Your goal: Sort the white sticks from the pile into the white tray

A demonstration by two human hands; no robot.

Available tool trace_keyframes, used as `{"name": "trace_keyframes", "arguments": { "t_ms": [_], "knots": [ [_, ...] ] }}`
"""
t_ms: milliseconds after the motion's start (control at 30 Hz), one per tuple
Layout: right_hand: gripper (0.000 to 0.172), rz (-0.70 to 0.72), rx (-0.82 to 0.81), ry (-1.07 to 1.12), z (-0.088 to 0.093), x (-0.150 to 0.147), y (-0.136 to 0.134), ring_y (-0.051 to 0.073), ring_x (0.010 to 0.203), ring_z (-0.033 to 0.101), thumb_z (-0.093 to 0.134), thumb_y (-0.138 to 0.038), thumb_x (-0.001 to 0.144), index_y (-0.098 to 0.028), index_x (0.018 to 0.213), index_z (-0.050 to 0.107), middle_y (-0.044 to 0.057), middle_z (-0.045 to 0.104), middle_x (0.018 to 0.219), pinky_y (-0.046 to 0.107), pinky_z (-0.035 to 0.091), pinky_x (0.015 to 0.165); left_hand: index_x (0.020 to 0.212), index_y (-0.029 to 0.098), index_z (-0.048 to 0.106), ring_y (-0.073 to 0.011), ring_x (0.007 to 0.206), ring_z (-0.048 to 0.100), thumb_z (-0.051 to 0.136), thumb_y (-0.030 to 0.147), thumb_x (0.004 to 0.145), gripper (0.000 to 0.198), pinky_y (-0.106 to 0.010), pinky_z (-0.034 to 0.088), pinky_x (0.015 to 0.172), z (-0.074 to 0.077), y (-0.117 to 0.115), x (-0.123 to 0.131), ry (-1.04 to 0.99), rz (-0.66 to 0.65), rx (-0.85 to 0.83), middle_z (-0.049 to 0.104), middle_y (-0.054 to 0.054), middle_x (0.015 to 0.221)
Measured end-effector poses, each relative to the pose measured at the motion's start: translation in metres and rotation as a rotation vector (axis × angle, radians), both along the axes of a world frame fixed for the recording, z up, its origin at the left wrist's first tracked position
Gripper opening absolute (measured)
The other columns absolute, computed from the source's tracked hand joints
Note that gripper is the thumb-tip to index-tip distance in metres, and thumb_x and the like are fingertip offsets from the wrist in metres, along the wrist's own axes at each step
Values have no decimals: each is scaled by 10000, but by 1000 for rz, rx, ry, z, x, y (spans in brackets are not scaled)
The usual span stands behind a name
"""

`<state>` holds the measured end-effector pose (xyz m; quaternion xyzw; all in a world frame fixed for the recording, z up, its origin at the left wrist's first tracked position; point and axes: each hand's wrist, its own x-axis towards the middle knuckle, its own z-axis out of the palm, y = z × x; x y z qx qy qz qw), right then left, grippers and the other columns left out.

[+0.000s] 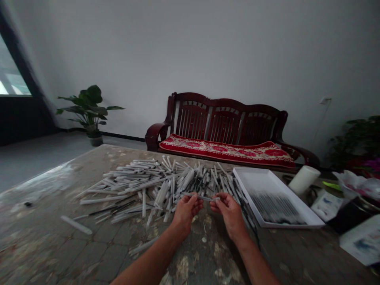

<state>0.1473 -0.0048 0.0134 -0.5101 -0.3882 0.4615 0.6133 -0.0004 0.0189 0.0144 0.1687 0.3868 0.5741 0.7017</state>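
Note:
Between my two hands a thin pale stick (204, 197) is stretched level above the near edge of a pile. My left hand (188, 208) pinches its left end, and my right hand (227, 208) pinches its right end. Behind them spreads the wide pile of white and dark slender sticks (142, 178), many of them in clear or whitish sleeves. To the right, a shallow white box (308, 215) holds a row of dark slender sticks (274, 206) lying side by side. What the sticks are is too small to tell.
The worn, stained table (97, 257) bears a loose whitish sleeve (76, 225) at the left. Right of the box are a white roll (304, 179), a small printed box (326, 204) and a larger one (362, 239). Beyond stand a wooden bench (225, 122) and a potted plant (92, 107).

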Motion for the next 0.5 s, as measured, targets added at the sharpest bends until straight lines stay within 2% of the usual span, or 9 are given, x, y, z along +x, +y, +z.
{"name": "trace_keyframes", "arguments": {
  "t_ms": [267,500],
  "knots": [
    [366,-10,56,-37,-3,1,0,204,782,688,781,-432,639,-189,872,638,71,731,991,326,546,694,756,126,610,-96,564,669,641,73,841,104,-183,564,548,1,0,0,-19,11,-9,665,-7,630],
    [270,-7,108,-204,-11,-3,1,228,847,690,708,-411,714,-218,893,651,55,744,950,368,536,798,761,121,628,-108,580,675,736,117,770,109,-184,559,544,1,-2,-1,-2,-22,5,678,-22,647]
  ]
}}
